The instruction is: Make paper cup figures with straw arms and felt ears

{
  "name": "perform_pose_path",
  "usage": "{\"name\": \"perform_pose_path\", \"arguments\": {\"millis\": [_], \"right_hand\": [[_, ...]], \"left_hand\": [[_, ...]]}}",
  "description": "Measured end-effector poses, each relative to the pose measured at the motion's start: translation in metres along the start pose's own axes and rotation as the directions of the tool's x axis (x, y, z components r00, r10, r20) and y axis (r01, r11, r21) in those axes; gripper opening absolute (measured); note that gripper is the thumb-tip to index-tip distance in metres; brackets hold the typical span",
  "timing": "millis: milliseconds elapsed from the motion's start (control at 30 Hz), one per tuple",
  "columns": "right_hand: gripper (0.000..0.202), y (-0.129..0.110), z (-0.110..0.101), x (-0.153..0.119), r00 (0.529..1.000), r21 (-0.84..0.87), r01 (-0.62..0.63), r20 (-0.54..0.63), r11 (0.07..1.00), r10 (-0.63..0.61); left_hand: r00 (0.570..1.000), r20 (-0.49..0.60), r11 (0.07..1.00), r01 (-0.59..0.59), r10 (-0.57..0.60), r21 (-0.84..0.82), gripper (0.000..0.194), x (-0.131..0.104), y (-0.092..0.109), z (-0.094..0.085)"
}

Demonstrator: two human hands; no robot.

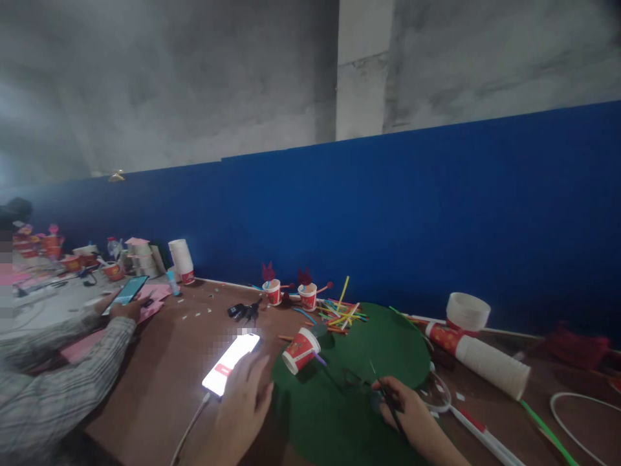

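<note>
My left hand [247,401] lies over the right edge of a lit phone [224,372], fingers stretched out and apart; whether they touch the screen I cannot tell. A charging cable [190,427] runs from the phone's lower end. My right hand [405,408] is closed around a slim dark pointed tool [391,402], its exact kind unclear, above a green round mat [334,414]. Left of that hand, dark scissors-like handles [356,377] lie on the mat. A red and white paper cup [301,351] rests on its side there, a purple straw piece [319,358] sticking out.
Two decorated cups [273,292] stand by the blue partition [339,207], beside a pile of coloured straws [342,316]. Stacked cups [490,366] lie at right. Keys [245,312] lie behind the phone. At left, another person's plaid sleeves [97,362] extend to hands holding a phone [127,292].
</note>
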State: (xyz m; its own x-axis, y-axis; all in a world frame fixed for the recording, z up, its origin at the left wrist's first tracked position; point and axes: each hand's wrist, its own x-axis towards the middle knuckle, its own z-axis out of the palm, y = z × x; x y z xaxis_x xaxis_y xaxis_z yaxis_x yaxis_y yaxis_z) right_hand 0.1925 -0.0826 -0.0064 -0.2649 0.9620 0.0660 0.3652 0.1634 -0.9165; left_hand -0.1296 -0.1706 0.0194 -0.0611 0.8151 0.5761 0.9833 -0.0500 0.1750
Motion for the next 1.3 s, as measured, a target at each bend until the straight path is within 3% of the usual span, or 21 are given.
{"name": "perform_pose_path", "arguments": {"millis": [167, 367, 433, 500, 600, 733, 833, 967, 1067, 1167, 1300], "right_hand": [[0.026, 0.000, -0.001, 0.000, 1.000, 0.018, -0.019, 0.002, 1.000, 0.019], [0.027, -0.003, 0.000, 0.000, 0.998, 0.119, -0.062, 0.021, 0.991, 0.060], [0.028, -0.007, 0.001, 0.000, 0.995, 0.215, -0.093, 0.042, 0.972, 0.086], [0.032, -0.011, 0.001, -0.002, 0.995, 0.292, -0.098, 0.047, 0.951, 0.088], [0.038, -0.016, -0.001, -0.004, 0.998, 0.343, -0.064, 0.000, 0.937, 0.068], [0.035, -0.016, -0.004, -0.004, 0.989, 0.361, 0.052, -0.147, 0.931, 0.002], [0.034, -0.014, -0.003, -0.005, 0.984, 0.375, 0.081, -0.178, 0.924, -0.014], [0.035, -0.011, 0.002, -0.005, 0.984, 0.370, 0.105, -0.176, 0.923, -0.041], [0.041, -0.008, 0.003, -0.005, 0.996, 0.405, 0.001, -0.084, 0.914, 0.037], [0.043, -0.011, 0.002, -0.007, 0.997, 0.403, -0.075, 0.044, 0.912, 0.063], [0.051, -0.020, 0.002, -0.014, 0.972, 0.350, -0.147, 0.227, 0.925, 0.069]], "left_hand": [[0.976, 0.063, 0.940, -0.180, 0.207, -0.291, 0.041, 0.008, 0.061, -0.008], [0.912, 0.183, 0.808, -0.216, 0.367, -0.548, 0.033, 0.007, 0.106, 0.006], [0.904, 0.262, 0.787, -0.119, 0.338, -0.605, 0.030, 0.006, 0.119, 0.018], [0.895, 0.377, 0.739, 0.084, 0.239, -0.668, 0.033, 0.008, 0.132, 0.033], [0.848, 0.518, 0.533, 0.387, 0.116, -0.752, 0.034, 0.018, 0.151, 0.058], [0.796, 0.603, 0.243, 0.576, 0.050, -0.781, 0.017, 0.031, 0.172, 0.084], [0.767, 0.641, 0.158, 0.631, 0.022, -0.760, 0.021, 0.034, 0.179, 0.092], [0.782, 0.623, 0.089, 0.622, -0.010, -0.778, 0.029, 0.033, 0.176, 0.090], [0.771, 0.637, -0.028, 0.636, -0.021, -0.771, 0.031, 0.034, 0.168, 0.087], [0.744, 0.668, -0.212, 0.650, -0.016, -0.730, 0.029, 0.036, 0.160, 0.083], [0.720, 0.694, -0.377, 0.643, 0.001, -0.666, 0.028, 0.039, 0.155, 0.078]]}}
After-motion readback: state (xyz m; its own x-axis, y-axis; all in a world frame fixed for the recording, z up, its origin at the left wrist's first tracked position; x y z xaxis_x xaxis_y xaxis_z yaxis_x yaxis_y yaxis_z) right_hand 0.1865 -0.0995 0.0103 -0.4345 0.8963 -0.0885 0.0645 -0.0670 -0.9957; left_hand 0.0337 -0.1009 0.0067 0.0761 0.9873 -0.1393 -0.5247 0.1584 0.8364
